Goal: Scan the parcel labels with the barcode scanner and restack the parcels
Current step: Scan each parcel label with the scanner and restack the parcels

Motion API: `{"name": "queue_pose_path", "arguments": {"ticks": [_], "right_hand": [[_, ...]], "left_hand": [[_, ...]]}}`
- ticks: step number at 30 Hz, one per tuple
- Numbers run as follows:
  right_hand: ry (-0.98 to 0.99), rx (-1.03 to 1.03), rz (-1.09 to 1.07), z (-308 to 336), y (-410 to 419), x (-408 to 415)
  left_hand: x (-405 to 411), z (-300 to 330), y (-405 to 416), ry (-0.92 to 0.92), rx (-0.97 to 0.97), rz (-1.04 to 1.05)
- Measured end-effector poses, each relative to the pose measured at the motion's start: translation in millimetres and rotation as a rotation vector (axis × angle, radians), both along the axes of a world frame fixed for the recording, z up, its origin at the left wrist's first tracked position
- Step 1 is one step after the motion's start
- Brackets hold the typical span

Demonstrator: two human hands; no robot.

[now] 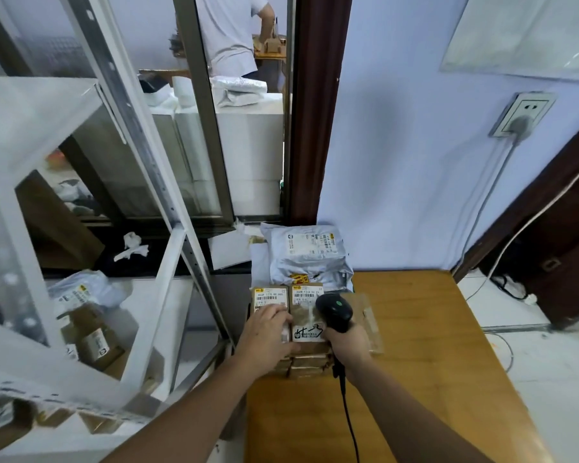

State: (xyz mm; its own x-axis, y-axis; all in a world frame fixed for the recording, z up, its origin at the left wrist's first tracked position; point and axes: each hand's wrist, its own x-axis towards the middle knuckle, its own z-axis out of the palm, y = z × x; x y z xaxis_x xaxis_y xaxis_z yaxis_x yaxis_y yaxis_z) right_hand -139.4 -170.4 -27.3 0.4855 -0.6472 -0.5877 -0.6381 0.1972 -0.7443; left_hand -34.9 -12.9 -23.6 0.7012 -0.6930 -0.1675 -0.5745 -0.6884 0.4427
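Observation:
Two stacks of small brown cardboard parcels stand side by side on the wooden table (415, 379). The left parcel (270, 297) and the right parcel (307, 304) each show a white barcode label on top. My left hand (268, 339) rests on the left parcel, thumb at its near edge beside the right parcel. My right hand (346, 342) grips a black barcode scanner (335, 310); its head with a green light hovers over the right parcel. Behind them lie grey plastic mailer bags (306, 255) with a label.
A white metal shelf rack (168, 262) with more parcels stands on the left. The scanner's black cable (348, 419) runs down over the table. A wall socket (522, 116) with a cord is on the right wall. A person stands behind the window at the back.

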Motion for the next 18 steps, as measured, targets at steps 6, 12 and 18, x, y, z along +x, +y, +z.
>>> {"name": "queue_pose_path", "arguments": {"ticks": [6, 12, 18], "right_hand": [[-0.008, -0.044, 0.023, 7.3, 7.3, -1.8], [-0.048, -0.119, 0.038, 31.1, 7.4, -28.1], [-0.151, -0.138, -0.006, 61.3, -12.8, -75.3]], "left_hand": [[2.5, 8.3, 3.4, -0.004, 0.005, -0.011], [-7.3, 23.9, 8.0, -0.005, 0.005, -0.023], [-36.3, 66.7, -10.0, -0.102, 0.084, -0.152]]}}
